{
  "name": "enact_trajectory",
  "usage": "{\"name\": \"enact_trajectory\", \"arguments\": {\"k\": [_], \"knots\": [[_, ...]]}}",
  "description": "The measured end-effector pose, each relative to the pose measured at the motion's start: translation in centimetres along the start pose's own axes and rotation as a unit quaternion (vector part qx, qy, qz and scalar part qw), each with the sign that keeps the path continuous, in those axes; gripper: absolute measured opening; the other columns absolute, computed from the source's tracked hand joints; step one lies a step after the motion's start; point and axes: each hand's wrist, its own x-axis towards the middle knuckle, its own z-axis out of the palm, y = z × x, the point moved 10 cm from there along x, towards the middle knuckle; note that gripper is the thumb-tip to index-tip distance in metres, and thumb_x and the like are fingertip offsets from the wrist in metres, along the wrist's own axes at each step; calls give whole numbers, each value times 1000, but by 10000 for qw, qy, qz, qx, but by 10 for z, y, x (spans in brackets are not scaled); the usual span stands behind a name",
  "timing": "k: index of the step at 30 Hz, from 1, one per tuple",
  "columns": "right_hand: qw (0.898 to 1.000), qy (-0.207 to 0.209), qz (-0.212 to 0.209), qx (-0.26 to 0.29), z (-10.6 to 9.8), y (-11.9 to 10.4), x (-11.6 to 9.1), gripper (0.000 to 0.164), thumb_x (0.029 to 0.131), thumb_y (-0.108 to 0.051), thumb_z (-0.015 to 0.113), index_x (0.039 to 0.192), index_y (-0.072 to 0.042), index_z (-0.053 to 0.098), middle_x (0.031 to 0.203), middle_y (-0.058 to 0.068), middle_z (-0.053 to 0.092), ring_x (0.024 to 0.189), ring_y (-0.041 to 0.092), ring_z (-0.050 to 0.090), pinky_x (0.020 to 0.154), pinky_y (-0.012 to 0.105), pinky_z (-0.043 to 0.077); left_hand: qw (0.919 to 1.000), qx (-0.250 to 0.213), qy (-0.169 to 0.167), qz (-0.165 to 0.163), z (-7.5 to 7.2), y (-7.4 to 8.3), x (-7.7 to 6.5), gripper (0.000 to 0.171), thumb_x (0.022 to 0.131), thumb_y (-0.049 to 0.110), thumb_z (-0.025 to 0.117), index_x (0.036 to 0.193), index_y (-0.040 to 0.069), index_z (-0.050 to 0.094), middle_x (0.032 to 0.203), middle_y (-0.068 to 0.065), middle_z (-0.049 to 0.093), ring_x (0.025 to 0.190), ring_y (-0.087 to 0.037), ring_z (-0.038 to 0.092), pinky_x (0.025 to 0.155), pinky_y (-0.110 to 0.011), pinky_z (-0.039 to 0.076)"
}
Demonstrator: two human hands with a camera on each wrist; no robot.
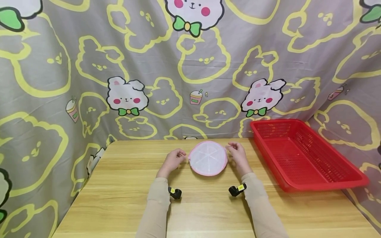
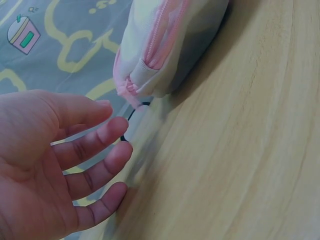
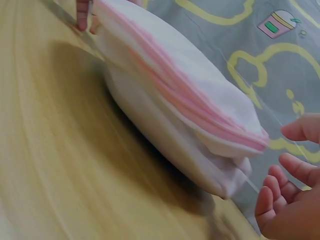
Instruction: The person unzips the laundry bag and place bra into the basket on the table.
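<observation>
I have the pouch [image 1: 208,158] on the far part of the bench [image 1: 205,211], between the two hands: round, white, pink-edged, with pale spokes across its top. A pink zip [image 2: 156,32] runs along its side; I can't tell what it contains. The left hand [image 1: 172,161] is just beside it, its grip relaxed, fingers spread and gently bent, with hold of nothing. The right hand [image 1: 238,157] is close to the other side, thumb and forefinger apart, its grip likewise loose and holding nothing I can make out. To the right sits a red basket [image 1: 327,184] with slotted walls. The bench is pale wood grain. Behind and around it hangs a grey curtain [image 1: 154,69] with yellow outlines, white rabbits and pink cups.
</observation>
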Motion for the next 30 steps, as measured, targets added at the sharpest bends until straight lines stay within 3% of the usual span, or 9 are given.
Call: {"name": "enact_trajectory", "arguments": {"k": [2,4,9,13,18,22,30], "knots": [[9998,-129,84,105,-2,2,2,37,95,-15,58,127,-2,44,96,-2,43,69,12,43,55,21,40,10000,-3,25,23,-1,2,-1,12,93,11,62,103,4,64,89,-13,65,73,-28,62,50,-24,45],[9998,-198,52,28,-5,3,4,38,95,-15,58,129,-2,44,96,-3,44,72,12,45,59,22,42,9999,19,78,60,-2,4,-1,14,94,11,62,104,3,65,90,-12,65,76,-26,62,55,-25,46],[9980,-319,-185,-515,-15,1,11,45,96,-16,56,137,0,44,101,-4,52,99,23,51,85,32,44,9993,98,297,205,-7,9,0,15,94,13,60,105,4,65,91,-9,65,83,-19,60,69,-28,49],[9958,-639,-115,-641,-17,3,14,50,98,-15,54,142,1,38,111,2,52,112,29,48,94,39,42,9982,108,488,327,-10,16,1,16,95,14,60,106,5,66,93,-8,64,85,-19,59,74,-30,50],[9927,-914,-79,-781,-20,11,17,53,98,-15,54,145,-1,34,122,9,47,106,18,51,92,35,45,9968,-7,637,475,-13,29,0,19,96,15,59,110,4,65,101,-10,67,93,-22,61,85,-36,51],[9916,-1067,-81,-732,-22,15,19,56,98,-15,56,147,-1,32,128,13,47,97,7,53,89,31,47,9949,-145,756,654,-14,41,-1,19,96,15,59,110,4,66,103,-11,68,95,-22,62,86,-36,51],[9880,-1395,-2,-660,-19,19,17,60,97,-14,57,148,1,29,138,23,43,97,4,54,89,28,51,9900,-319,705,1182,-4,71,-6,25,95,13,60,118,3,64,119,-13,66,109,-30,59,92,-47,49]]}}
